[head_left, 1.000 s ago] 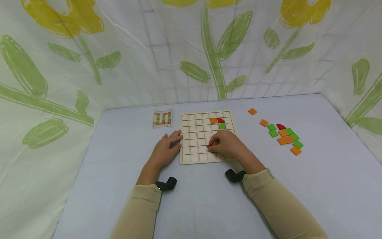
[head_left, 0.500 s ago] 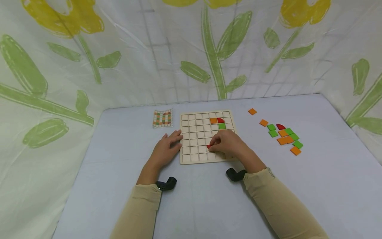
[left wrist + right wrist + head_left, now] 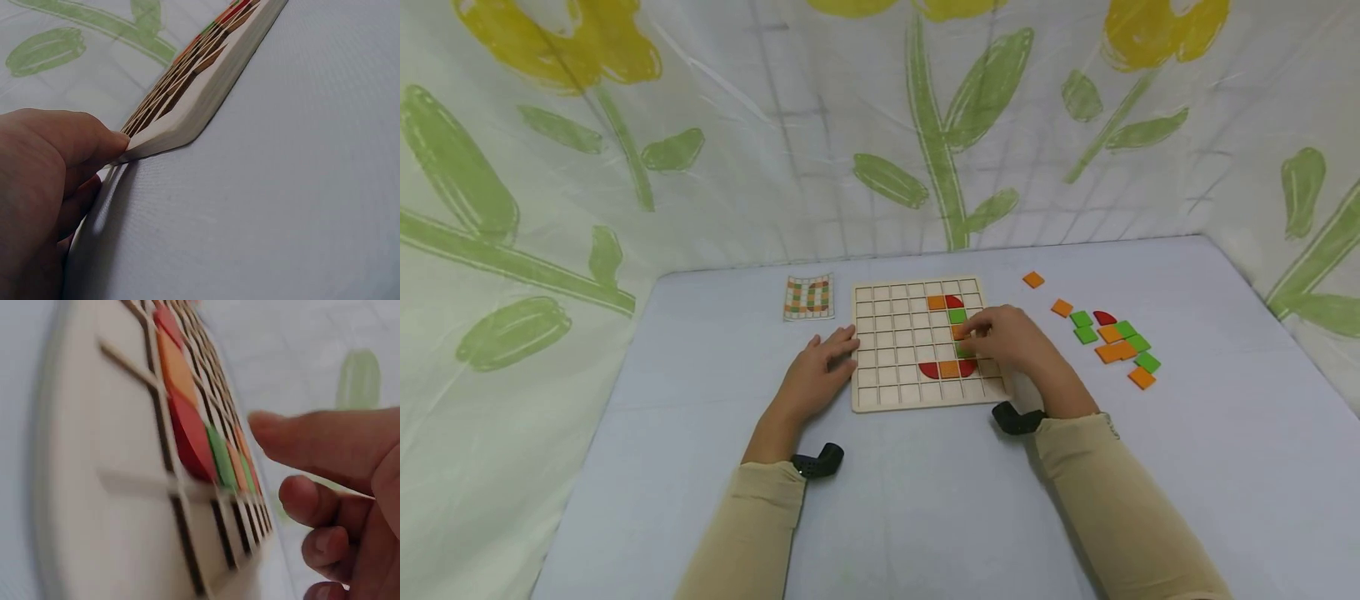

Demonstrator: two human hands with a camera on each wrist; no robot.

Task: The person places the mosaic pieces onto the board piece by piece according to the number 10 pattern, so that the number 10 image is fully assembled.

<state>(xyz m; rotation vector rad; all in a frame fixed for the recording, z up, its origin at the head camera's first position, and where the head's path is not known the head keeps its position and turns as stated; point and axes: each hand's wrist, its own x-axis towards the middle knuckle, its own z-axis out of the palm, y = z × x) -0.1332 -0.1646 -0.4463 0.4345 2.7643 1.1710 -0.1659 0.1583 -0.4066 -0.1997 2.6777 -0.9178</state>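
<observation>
Center frame: left hand [image 3: 815,377], fingers relaxed, is touching left edge of the board [image 3: 884,340]; right hand [image 3: 1011,335], fingers parted, is hovering by inset tiles [image 3: 949,369], apparently gripping nothing.

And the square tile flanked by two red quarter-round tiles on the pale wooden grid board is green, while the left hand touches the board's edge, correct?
No: the flanked square tile is orange, not green; the right wrist view shows it. The left hand touches the board's edge.

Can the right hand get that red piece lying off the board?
Probably yes: the right hand looks empty, and the red piece lies uncovered on that side. Only flat green pieces seem to lie between.
</observation>
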